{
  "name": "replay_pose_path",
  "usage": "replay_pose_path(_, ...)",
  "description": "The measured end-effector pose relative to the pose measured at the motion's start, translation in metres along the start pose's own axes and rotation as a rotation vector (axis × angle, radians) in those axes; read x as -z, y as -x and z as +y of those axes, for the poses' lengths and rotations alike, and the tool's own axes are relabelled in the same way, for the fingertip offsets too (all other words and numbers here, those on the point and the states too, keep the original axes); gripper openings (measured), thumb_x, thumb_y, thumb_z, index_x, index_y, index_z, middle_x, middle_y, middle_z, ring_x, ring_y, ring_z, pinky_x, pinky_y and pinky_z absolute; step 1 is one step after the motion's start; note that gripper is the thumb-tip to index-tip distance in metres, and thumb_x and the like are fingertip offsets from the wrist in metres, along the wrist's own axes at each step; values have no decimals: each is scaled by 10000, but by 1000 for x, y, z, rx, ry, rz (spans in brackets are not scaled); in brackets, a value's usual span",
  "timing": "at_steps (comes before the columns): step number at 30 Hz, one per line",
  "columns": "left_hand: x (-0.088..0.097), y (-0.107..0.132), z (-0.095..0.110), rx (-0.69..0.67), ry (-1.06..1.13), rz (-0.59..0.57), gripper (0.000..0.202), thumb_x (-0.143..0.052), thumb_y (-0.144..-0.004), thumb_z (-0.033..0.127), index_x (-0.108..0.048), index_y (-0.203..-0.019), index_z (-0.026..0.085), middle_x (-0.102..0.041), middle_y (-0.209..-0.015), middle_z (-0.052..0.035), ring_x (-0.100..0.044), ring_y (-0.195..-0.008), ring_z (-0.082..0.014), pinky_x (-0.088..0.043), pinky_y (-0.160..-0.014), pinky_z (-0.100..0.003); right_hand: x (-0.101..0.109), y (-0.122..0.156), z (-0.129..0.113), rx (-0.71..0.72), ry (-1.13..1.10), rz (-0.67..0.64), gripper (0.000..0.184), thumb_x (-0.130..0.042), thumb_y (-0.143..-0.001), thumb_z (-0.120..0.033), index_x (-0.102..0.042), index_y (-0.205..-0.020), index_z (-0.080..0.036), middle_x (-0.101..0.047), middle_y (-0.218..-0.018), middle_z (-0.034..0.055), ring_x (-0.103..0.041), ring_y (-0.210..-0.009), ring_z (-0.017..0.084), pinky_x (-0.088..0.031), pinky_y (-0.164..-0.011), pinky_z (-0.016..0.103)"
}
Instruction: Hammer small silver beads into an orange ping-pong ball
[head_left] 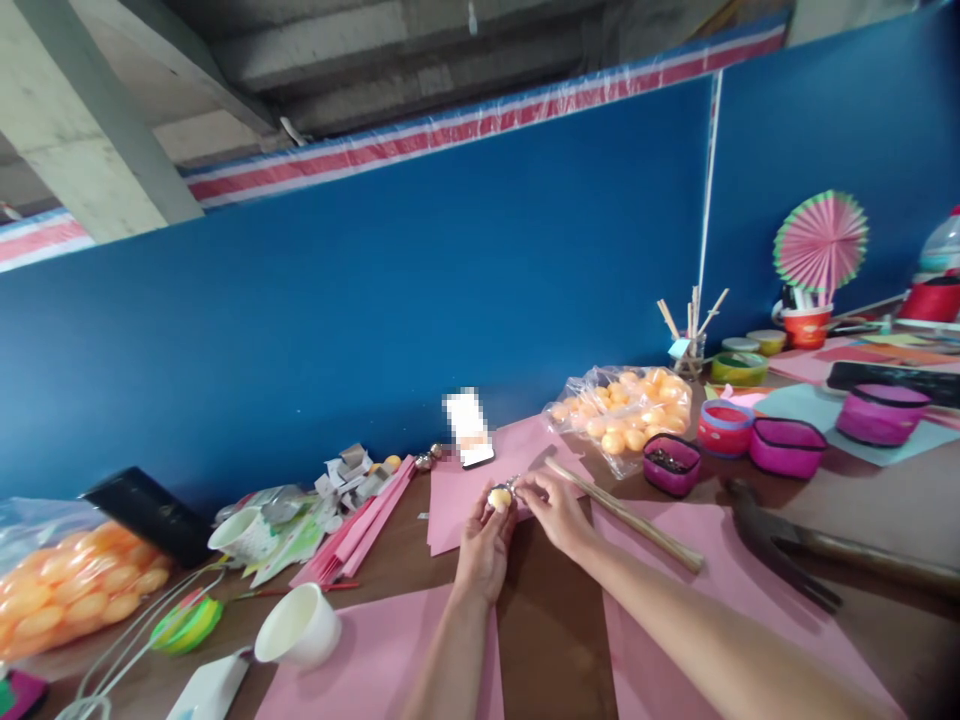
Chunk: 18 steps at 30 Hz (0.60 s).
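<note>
My left hand is closed around a small pale-yellow ball with a dark, silvery part at its top edge. My right hand reaches in from the right, its thumb and fingertips pinched together beside the ball. Something small and shiny shows between the two hands, too tiny to name. Both hands are above the brown table, just in front of a sheet of pink paper. Beyond them a lit phone leans upright against the blue partition.
To the right lie a wooden stick and a hammer. Bags of orange balls stand behind and at the far left. Purple containers sit on the right. A white cup and folded pink paper strips are on the left.
</note>
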<state>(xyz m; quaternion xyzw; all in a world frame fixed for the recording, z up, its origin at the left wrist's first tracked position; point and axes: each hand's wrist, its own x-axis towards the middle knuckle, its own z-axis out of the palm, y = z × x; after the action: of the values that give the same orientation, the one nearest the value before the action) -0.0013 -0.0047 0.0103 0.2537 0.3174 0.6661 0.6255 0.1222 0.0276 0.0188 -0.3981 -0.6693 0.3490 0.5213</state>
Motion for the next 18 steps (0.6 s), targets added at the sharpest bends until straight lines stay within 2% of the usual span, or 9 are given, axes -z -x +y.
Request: replay_pose_path(18,-2,4,-1,-56,-67,-28,509,-669,-642,148,-515,-1125,195,-623,-953,-62,-599,-885,-161,-415,-878,-315,-3,2,-1,15,-130,-49,174,-483,-767,-321,-563,-774,-167,-596,-806,21,-560,-765,136,-460,-710,263)
